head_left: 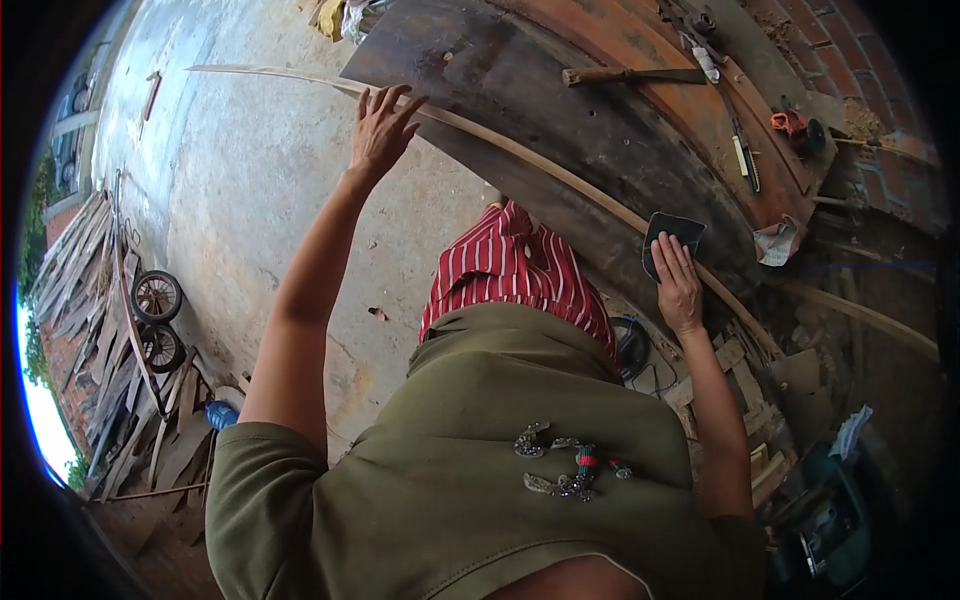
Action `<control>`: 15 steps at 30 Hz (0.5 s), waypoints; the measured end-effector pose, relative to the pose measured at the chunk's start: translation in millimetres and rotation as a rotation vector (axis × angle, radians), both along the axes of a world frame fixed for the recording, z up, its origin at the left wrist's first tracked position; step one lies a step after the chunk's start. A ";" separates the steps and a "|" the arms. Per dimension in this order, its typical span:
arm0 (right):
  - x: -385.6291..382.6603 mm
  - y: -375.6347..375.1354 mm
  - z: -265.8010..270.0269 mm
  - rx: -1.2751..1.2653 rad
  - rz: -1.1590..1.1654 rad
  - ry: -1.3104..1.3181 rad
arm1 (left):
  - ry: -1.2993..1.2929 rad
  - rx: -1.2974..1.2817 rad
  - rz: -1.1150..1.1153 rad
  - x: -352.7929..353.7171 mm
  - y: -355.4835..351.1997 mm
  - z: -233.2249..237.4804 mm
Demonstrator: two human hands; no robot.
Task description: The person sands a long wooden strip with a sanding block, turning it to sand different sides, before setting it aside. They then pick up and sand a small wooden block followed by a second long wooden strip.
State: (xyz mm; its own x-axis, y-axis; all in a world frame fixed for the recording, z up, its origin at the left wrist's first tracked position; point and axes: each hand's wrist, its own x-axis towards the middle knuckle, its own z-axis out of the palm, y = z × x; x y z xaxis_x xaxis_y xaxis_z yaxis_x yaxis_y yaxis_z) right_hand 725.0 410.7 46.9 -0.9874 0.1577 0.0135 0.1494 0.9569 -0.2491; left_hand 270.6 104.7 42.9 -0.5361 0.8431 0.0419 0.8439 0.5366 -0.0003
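A long, thin wooden strip (pixel 540 163) lies slantwise along the edge of a dark wooden board (pixel 560 95), its far end reaching out over the floor at the upper left. My left hand (pixel 383 132) is open, fingers spread and slightly curved, right at the strip near that far end. Farther down the strip, my right hand (pixel 677 285) presses a black square of sandpaper (pixel 662 226) on it. The fingers lie together over the sheet, and the thumb is hidden.
On the bench are a wooden-handled blade (pixel 625 76), a box cutter (pixel 745 160) and a crumpled piece of paper (pixel 777 242). Scrap wood (pixel 100 300) and two small wheels (pixel 157 297) stand at the left. A dark green tub (pixel 845 520) is at the lower right.
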 end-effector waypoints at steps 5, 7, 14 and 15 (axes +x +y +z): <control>-140.8 -49.2 -10.6 -0.027 0.176 0.113 | 0.069 0.066 0.128 -39.3 -28.3 -4.2; -196.8 -73.0 -10.1 -0.058 0.205 0.132 | 0.041 0.107 0.189 -50.2 -34.0 -7.0; -152.3 -66.2 1.3 -0.044 0.157 0.049 | -0.053 0.074 0.309 -75.8 -57.6 -22.9; -127.0 -58.2 0.7 -0.012 0.115 0.021 | -0.078 0.111 0.299 -75.1 -56.6 -24.9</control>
State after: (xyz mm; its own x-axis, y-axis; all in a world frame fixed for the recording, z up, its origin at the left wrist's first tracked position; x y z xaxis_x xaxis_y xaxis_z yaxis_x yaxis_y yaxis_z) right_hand 598.0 352.6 47.5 -0.9985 0.0433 0.0333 0.0330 0.9644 -0.2623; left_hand 195.5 48.1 18.0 -0.7644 0.6405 0.0739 0.6441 0.7538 0.1301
